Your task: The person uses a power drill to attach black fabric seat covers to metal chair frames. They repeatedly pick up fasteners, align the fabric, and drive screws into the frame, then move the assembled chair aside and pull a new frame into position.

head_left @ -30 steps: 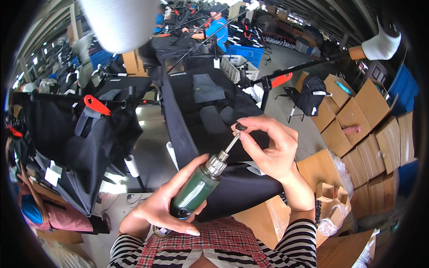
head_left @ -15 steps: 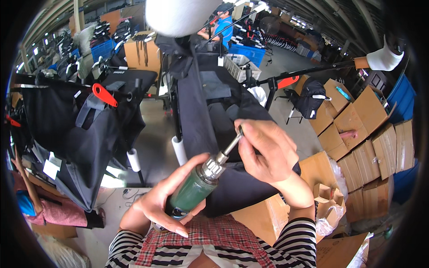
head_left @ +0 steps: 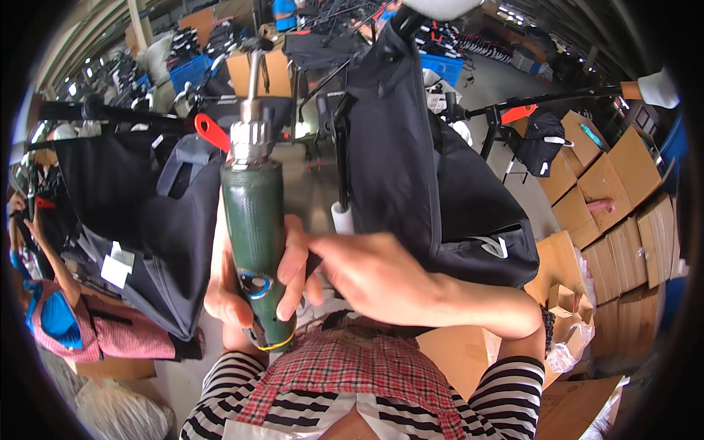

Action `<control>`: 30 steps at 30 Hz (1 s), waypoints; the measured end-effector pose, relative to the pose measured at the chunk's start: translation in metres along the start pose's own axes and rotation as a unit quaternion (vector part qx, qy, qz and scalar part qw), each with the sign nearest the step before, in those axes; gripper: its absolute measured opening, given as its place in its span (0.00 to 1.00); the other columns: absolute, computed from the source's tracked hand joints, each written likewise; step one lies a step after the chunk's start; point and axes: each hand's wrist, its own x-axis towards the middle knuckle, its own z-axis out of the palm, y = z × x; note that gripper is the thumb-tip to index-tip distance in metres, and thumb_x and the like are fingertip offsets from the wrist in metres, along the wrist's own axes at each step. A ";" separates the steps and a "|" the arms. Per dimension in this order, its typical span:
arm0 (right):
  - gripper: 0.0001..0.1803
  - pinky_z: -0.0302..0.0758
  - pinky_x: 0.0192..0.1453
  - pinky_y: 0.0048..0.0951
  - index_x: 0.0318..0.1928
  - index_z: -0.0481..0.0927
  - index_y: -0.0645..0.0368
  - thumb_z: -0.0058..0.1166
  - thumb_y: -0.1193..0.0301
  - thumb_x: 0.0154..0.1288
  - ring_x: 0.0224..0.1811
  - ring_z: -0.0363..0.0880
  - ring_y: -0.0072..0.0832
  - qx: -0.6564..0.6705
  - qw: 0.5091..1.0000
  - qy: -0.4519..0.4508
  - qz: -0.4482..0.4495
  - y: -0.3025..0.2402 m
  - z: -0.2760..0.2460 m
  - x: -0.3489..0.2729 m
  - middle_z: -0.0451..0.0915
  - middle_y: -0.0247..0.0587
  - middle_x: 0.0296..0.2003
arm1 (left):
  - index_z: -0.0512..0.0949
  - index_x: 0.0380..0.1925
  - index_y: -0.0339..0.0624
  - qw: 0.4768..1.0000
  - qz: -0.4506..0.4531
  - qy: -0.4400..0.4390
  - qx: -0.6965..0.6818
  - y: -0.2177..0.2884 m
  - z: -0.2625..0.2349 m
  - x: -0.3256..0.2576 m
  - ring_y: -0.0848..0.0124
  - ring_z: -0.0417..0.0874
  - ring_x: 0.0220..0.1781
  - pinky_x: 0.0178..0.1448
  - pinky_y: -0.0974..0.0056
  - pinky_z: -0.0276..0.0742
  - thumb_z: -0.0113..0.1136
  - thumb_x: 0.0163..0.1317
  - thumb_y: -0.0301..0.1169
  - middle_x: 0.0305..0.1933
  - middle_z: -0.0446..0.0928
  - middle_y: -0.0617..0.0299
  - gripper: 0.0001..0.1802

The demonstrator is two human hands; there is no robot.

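My left hand (head_left: 229,295) is wrapped round the dark green body of a power screwdriver (head_left: 251,213), its metal collar and bit pointing up and away from me. Close against the driver's right side is my right hand (head_left: 381,275), fingers curled together. A small dark bit shows at those fingers, too blurred to name. Beyond my hands, black fabric (head_left: 392,147) hangs on a black tube frame with a white end cap (head_left: 342,218). To the left hangs another black fabric piece (head_left: 139,227), near a red lever (head_left: 212,132).
Cardboard boxes (head_left: 609,249) are stacked at the right, with a small open carton (head_left: 563,301) in plastic nearer me. A person in a red checked apron (head_left: 110,323) works at the left. Blue crates (head_left: 189,73) and other people are farther back.
The driver has swung upright and left, its bit now away from my right fingers. My right hand has come down and left to the driver's body. The view has shifted.
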 end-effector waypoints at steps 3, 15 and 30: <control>0.16 0.84 0.38 0.34 0.53 0.74 0.69 0.47 0.86 0.64 0.30 0.86 0.38 -0.019 0.989 0.136 -0.051 0.003 -0.015 0.021 0.83 0.48 0.30 | 0.41 0.75 0.42 1.000 -0.005 0.012 0.011 0.016 -0.007 -0.007 0.57 0.85 0.24 0.64 0.31 0.72 0.75 0.39 0.25 0.36 0.73 0.46 0.65; 0.13 0.76 0.31 0.29 0.54 0.73 0.69 0.46 0.71 0.78 0.25 0.81 0.29 0.137 0.925 0.304 -0.183 -0.081 -0.065 0.075 0.81 0.46 0.30 | 0.31 0.77 0.56 0.996 -0.038 0.083 0.022 0.018 -0.024 -0.011 0.62 0.83 0.22 0.62 0.34 0.76 0.71 0.45 0.27 0.36 0.72 0.49 0.68; 0.08 0.80 0.22 0.34 0.39 0.73 0.64 0.53 0.80 0.58 0.22 0.84 0.37 -0.537 0.796 0.277 -0.035 0.055 -0.080 0.048 0.80 0.44 0.25 | 0.40 0.76 0.48 0.992 -0.015 0.084 0.091 -0.004 -0.035 -0.001 0.61 0.82 0.21 0.58 0.35 0.80 0.68 0.52 0.29 0.37 0.72 0.47 0.57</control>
